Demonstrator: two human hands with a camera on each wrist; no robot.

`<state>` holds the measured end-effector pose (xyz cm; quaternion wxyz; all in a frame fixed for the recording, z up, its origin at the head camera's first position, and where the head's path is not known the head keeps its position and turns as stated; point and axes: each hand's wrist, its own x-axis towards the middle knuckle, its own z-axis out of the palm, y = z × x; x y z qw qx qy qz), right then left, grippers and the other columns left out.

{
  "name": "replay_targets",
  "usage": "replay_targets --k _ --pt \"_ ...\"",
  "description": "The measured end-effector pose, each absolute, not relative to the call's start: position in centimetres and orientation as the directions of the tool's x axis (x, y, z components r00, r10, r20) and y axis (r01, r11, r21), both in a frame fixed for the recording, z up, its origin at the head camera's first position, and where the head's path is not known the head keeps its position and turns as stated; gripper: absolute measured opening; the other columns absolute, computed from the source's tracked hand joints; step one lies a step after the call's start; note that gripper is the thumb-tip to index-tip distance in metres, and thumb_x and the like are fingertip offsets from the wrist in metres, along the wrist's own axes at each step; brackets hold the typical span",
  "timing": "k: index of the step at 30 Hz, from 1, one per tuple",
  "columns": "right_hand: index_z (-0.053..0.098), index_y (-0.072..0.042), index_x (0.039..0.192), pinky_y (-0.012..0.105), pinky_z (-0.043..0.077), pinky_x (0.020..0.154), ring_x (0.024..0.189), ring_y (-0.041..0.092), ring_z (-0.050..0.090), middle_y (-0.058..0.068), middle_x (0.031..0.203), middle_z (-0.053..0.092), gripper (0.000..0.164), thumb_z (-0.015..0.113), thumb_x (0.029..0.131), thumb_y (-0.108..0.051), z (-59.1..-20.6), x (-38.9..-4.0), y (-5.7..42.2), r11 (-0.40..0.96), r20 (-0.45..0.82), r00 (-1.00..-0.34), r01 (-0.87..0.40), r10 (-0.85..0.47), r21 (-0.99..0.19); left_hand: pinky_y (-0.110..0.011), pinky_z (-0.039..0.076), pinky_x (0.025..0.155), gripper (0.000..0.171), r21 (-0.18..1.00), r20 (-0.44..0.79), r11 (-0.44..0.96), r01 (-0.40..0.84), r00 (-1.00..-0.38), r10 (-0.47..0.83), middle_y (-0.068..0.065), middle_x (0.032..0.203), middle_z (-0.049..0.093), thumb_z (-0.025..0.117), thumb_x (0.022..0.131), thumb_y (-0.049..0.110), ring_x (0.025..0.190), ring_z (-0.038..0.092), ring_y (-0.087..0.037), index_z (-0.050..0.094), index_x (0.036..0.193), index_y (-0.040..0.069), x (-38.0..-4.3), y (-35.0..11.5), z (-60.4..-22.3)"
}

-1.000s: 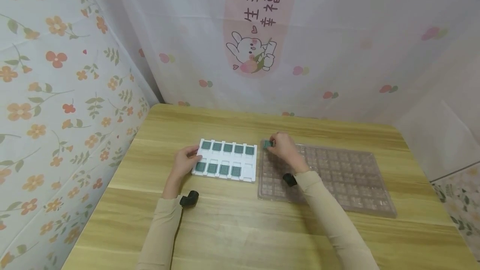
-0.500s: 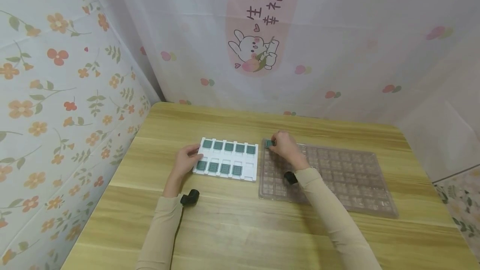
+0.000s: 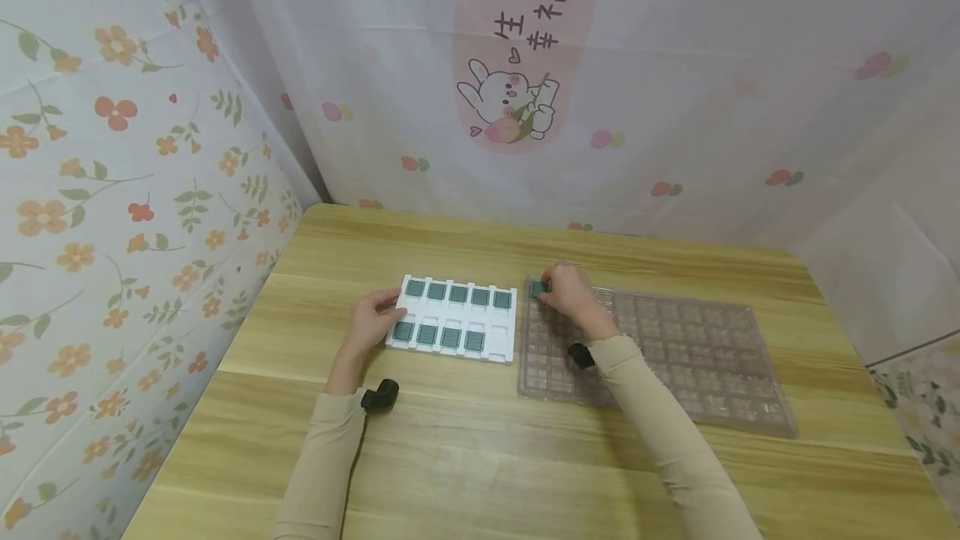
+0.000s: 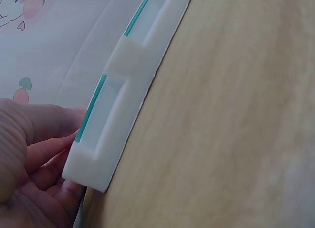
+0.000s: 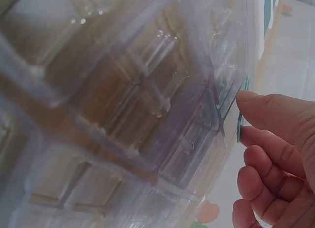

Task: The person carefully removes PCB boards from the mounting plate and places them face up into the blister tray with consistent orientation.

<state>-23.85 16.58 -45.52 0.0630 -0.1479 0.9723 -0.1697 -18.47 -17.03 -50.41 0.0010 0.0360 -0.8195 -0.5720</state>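
On the left, a white tray (image 3: 456,315) holds two rows of small square green circuit boards (image 3: 458,296); one slot at the near right end has no board in it. My left hand (image 3: 367,325) grips this tray by its left end. In the left wrist view the thumb lies at the top edge of the white tray (image 4: 115,124), the fingers curled beneath. My right hand (image 3: 572,294) pinches a green circuit board (image 3: 536,288) between thumb and index finger. That board is at the far left corner compartment of a clear plastic tray (image 3: 697,357), seen edge-on in the right wrist view.
The clear tray is divided into many compartments and covers much of the right side of the wood-grain table (image 3: 450,457). A black wrist camera (image 3: 380,397) sits at the left cuff, another (image 3: 580,356) at the right. Printed curtains (image 3: 360,65) hang behind and to the left.
Both hands stay almost where they were. The board in my right fingers tilts slightly at the corner compartment; the small overall shift comes from the head view.
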Motion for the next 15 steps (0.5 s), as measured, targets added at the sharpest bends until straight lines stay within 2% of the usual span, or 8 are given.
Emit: replay_targets --k 15 --pt "0.067 0.002 0.104 0.035 0.053 0.066 0.075 0.022 0.057 0.014 0.096 0.058 0.026 0.07 0.084 -0.015 -45.57 -23.91 16.59 0.909 -0.093 -0.95 -0.252 -0.298 -0.331 -0.041 0.047 0.095 0.042 0.937 -0.049 0.344 -0.068 -0.997 -0.062 -0.028 0.122 0.055 0.064 0.083 -0.004 0.111 0.054 -0.036 0.054 0.123 -0.01 -18.51 -16.98 -50.45"
